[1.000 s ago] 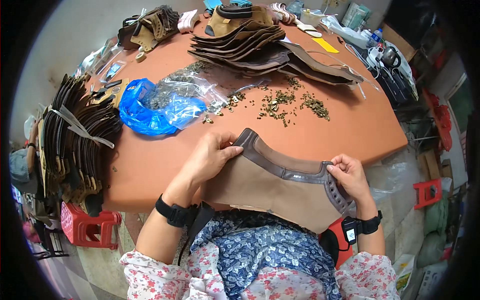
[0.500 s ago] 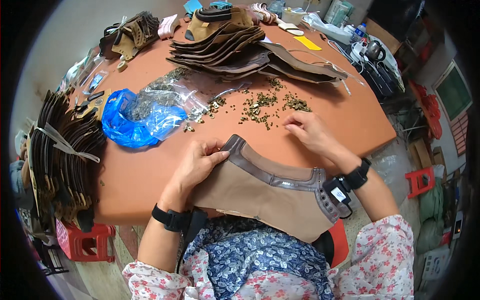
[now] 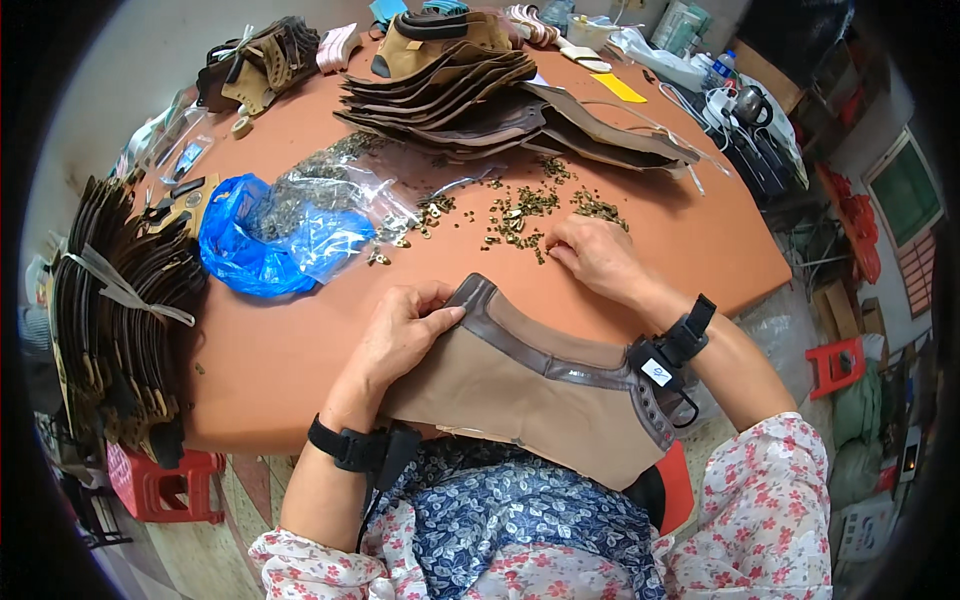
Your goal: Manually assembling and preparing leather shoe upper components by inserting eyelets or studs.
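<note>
My left hand (image 3: 408, 335) grips the dark-trimmed corner of a brown shoe upper (image 3: 500, 398), thumb on top. The upper slants across the table's front edge and over my lap, and a row of eyelet holes shows at its right end. Beyond it, my right hand (image 3: 592, 255) is at the near right side of a scatter of small brass-coloured eyelets and hooks (image 3: 515, 220). Its thumb and forefinger are pinched together; whatever lies between them is too small or hidden to make out.
A blue plastic bag (image 3: 245, 245) and a clear bag of metal bits (image 3: 310, 195) lie left of the scatter. Stacked shoe uppers (image 3: 440, 110) stand behind it. A tied bundle of uppers (image 3: 120, 310) occupies the left edge. Red stools (image 3: 165, 485) are below the table.
My right hand has shifted slightly left, closer to the brass pieces. The left hand keeps its hold on the upper, which has barely moved.
</note>
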Demonstrator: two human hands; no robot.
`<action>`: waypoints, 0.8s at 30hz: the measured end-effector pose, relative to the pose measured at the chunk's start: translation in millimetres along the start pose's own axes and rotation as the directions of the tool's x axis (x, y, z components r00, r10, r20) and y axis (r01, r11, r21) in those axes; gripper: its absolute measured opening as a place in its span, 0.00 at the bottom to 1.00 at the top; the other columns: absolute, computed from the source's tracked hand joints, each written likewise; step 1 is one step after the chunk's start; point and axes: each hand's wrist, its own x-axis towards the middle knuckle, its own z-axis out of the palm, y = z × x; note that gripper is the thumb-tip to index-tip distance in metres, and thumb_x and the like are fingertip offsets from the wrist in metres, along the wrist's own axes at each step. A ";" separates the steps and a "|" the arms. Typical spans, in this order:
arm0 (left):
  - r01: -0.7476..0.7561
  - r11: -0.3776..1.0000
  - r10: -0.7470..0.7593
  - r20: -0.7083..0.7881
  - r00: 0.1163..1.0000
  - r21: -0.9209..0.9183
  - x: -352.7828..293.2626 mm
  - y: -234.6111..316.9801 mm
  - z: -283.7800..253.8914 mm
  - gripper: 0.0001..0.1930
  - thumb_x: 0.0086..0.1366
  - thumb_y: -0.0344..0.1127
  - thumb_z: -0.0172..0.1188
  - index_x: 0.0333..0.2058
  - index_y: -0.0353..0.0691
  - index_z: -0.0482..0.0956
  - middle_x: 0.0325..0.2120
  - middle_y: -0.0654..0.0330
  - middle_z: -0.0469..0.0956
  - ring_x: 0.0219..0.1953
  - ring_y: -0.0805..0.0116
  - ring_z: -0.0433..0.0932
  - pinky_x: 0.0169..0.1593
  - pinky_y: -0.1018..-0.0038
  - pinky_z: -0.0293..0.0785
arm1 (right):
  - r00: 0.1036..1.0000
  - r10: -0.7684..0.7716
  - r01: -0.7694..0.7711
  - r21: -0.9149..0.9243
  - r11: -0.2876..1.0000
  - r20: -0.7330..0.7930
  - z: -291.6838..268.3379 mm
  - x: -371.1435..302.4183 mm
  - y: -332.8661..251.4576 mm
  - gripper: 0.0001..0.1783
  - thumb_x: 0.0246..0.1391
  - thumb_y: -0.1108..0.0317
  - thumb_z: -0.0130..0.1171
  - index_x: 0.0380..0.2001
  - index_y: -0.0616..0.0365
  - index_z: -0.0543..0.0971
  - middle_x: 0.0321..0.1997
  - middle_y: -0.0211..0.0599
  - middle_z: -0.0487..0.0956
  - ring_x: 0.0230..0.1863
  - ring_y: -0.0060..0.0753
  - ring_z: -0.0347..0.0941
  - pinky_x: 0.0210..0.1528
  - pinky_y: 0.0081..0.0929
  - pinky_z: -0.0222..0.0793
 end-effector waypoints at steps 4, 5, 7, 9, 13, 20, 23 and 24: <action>-0.007 1.000 0.007 -0.003 1.000 -0.003 0.0 -0.8 0.8 0.11 0.64 0.29 0.57 0.42 0.30 0.81 0.29 0.63 0.81 0.30 0.79 0.76 0.36 0.77 0.73 | 1.000 -0.012 0.014 -0.071 0.997 0.026 0.6 2.9 -2.9 0.05 0.53 0.69 0.56 0.32 0.56 0.77 0.33 0.41 0.78 0.39 0.48 0.76 0.39 0.42 0.72; -0.013 1.000 0.013 -0.004 1.000 -0.004 0.4 -2.0 0.9 0.11 0.64 0.30 0.58 0.42 0.30 0.81 0.29 0.62 0.81 0.30 0.78 0.76 0.36 0.77 0.73 | 1.000 -0.024 0.024 -0.069 0.997 0.007 2.3 2.7 -1.7 0.04 0.53 0.69 0.56 0.32 0.56 0.78 0.33 0.40 0.78 0.38 0.48 0.76 0.39 0.41 0.71; -0.025 0.999 0.026 -0.013 1.000 0.023 0.3 -2.7 0.6 0.11 0.64 0.30 0.58 0.42 0.31 0.81 0.28 0.62 0.82 0.31 0.78 0.76 0.36 0.77 0.73 | 0.999 -0.038 0.036 -0.090 0.995 -0.020 3.7 1.8 -0.1 0.04 0.53 0.69 0.57 0.31 0.57 0.78 0.32 0.40 0.78 0.37 0.47 0.75 0.38 0.40 0.71; -0.034 0.999 0.035 -0.014 0.999 0.031 1.0 -4.5 0.3 0.11 0.63 0.30 0.58 0.42 0.31 0.81 0.28 0.61 0.82 0.31 0.78 0.76 0.36 0.76 0.73 | 0.998 -0.044 0.039 -0.135 0.990 -0.035 3.6 -0.2 0.9 0.04 0.53 0.69 0.57 0.31 0.56 0.77 0.31 0.39 0.77 0.36 0.47 0.75 0.37 0.40 0.71; -0.035 0.999 0.035 -0.013 0.999 0.024 1.3 -5.5 0.3 0.12 0.63 0.31 0.58 0.42 0.31 0.81 0.28 0.61 0.82 0.30 0.77 0.76 0.37 0.76 0.73 | 0.981 -0.194 0.176 -0.361 0.916 -0.015 4.8 -5.6 -1.7 0.02 0.51 0.70 0.56 0.29 0.56 0.76 0.29 0.38 0.75 0.35 0.46 0.74 0.38 0.40 0.71; -0.047 0.997 0.050 -0.040 0.998 0.060 0.4 -7.6 1.6 0.11 0.63 0.30 0.58 0.41 0.31 0.81 0.27 0.61 0.82 0.30 0.77 0.76 0.36 0.76 0.73 | 0.996 -0.083 0.081 -0.099 0.992 -0.024 -3.4 -10.1 -7.5 0.03 0.51 0.70 0.56 0.28 0.57 0.77 0.32 0.39 0.76 0.39 0.46 0.74 0.41 0.40 0.70; -0.069 0.997 0.071 -0.045 0.997 0.044 1.1 -9.5 2.4 0.11 0.63 0.30 0.58 0.41 0.31 0.81 0.27 0.60 0.81 0.29 0.77 0.76 0.36 0.76 0.73 | 1.000 0.006 -0.008 -0.070 0.998 -0.028 -9.2 -14.0 -1.2 0.04 0.52 0.70 0.57 0.30 0.57 0.79 0.33 0.39 0.76 0.40 0.46 0.74 0.42 0.40 0.70; -0.062 0.998 0.064 -0.046 0.997 0.032 1.3 -9.4 2.9 0.11 0.63 0.30 0.58 0.41 0.31 0.81 0.27 0.60 0.81 0.29 0.77 0.76 0.36 0.76 0.73 | 0.999 0.029 -0.030 -0.078 0.997 -0.018 -10.0 -14.9 0.5 0.05 0.52 0.69 0.58 0.31 0.57 0.79 0.34 0.39 0.76 0.41 0.46 0.74 0.42 0.40 0.70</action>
